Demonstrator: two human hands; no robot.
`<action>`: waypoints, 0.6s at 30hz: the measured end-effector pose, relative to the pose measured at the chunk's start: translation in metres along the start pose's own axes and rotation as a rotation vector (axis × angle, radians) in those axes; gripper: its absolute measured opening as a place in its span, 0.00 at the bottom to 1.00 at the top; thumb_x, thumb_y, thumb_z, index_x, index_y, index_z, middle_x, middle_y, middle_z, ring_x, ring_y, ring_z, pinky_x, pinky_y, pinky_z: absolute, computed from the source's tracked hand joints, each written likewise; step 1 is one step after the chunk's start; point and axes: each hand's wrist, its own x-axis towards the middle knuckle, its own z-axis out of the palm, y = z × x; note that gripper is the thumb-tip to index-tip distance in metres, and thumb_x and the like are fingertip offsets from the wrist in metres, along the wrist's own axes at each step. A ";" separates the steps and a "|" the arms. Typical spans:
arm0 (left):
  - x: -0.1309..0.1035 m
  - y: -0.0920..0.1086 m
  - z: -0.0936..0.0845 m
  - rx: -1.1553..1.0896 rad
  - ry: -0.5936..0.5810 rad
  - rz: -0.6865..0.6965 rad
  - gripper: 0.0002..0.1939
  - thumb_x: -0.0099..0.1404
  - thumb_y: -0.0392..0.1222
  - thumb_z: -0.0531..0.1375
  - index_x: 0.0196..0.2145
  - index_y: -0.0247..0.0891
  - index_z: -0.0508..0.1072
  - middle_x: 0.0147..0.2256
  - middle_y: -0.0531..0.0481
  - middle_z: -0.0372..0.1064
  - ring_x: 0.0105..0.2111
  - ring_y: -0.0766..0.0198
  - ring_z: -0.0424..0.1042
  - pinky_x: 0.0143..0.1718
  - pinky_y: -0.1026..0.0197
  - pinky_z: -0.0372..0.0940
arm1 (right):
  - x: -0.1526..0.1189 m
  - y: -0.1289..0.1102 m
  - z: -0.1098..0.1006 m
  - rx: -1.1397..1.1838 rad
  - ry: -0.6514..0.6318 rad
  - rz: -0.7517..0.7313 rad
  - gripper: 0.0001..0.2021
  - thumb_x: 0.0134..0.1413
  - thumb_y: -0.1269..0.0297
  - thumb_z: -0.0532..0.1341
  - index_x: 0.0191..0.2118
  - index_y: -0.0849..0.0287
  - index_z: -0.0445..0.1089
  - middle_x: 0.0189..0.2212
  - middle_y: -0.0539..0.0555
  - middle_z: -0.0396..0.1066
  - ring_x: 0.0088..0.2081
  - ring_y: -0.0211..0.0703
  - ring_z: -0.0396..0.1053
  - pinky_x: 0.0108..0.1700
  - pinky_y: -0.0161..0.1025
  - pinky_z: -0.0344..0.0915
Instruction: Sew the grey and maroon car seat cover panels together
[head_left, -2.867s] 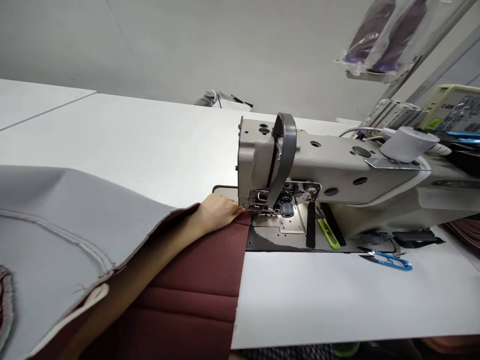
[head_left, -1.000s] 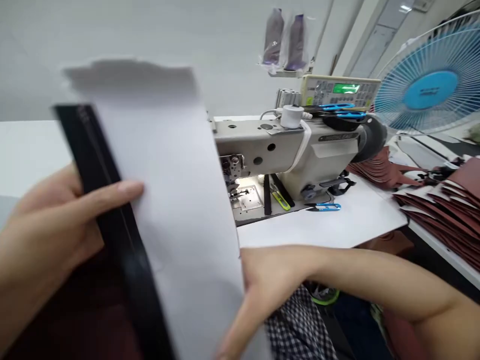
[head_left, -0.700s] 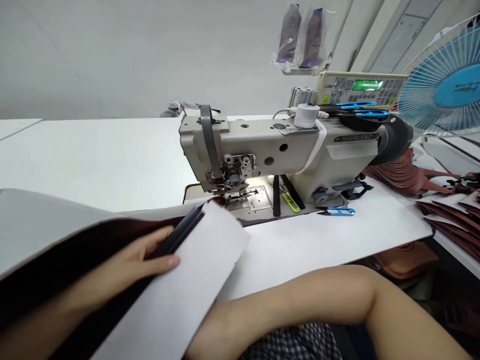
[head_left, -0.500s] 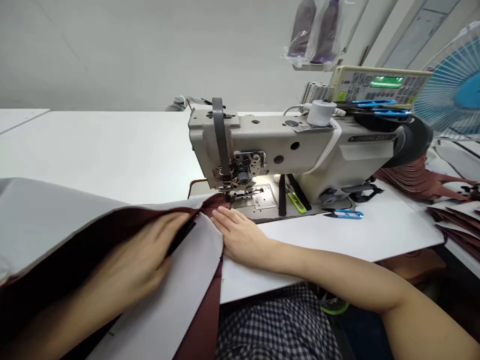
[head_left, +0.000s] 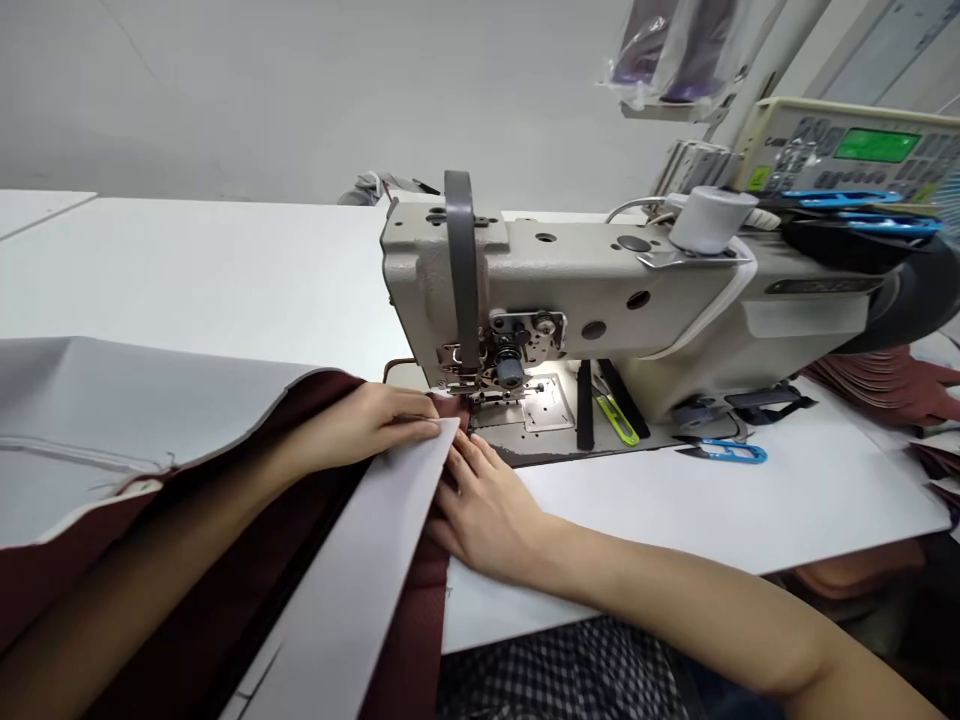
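Dark red fabric with a pale grey backing [head_left: 142, 400] spreads over the left of the table up to the sewing machine [head_left: 525, 290]. My left hand [head_left: 375, 425] reaches across it, fingers pinched on the top end of a long light grey strip [head_left: 360, 550]. Against the right edge of that strip, my right hand [head_left: 487, 505] presses on the red fabric [head_left: 420, 610], its fingertips near the strip's tip. Both hands are just in front of the needle area, where a piece of red fabric reaches the presser foot.
Yellow-green snips [head_left: 616, 412] lie between black strips on the machine bed. Blue snips [head_left: 724, 450] rest to the right. A white thread spool [head_left: 711, 218] and more blue snips sit on the machine. Red pieces [head_left: 892, 385] are stacked at the far right.
My left hand has moved right and up and now pinches the strip's end. My right hand has shifted slightly down, its fingers more bent. The machine appears larger and further right.
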 end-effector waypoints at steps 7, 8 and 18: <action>0.028 -0.015 0.012 0.471 0.000 -0.043 0.19 0.72 0.50 0.48 0.43 0.43 0.77 0.35 0.49 0.77 0.32 0.60 0.73 0.31 0.63 0.56 | -0.002 -0.003 -0.003 0.075 -0.050 -0.100 0.24 0.59 0.59 0.56 0.56 0.70 0.68 0.54 0.73 0.64 0.60 0.73 0.55 0.64 0.67 0.48; 0.032 -0.018 0.013 0.462 -0.016 -0.026 0.19 0.72 0.51 0.49 0.42 0.43 0.77 0.34 0.49 0.77 0.31 0.60 0.72 0.31 0.62 0.56 | -0.003 -0.001 -0.004 0.109 -0.057 -0.113 0.23 0.58 0.59 0.56 0.55 0.69 0.68 0.54 0.72 0.65 0.60 0.72 0.55 0.64 0.67 0.47; 0.015 -0.017 0.007 0.185 -0.090 -0.179 0.17 0.71 0.54 0.50 0.41 0.42 0.73 0.42 0.49 0.70 0.36 0.61 0.71 0.36 0.63 0.59 | -0.007 0.002 -0.007 0.302 0.005 -0.090 0.21 0.57 0.63 0.57 0.54 0.69 0.66 0.55 0.70 0.62 0.58 0.62 0.58 0.61 0.58 0.60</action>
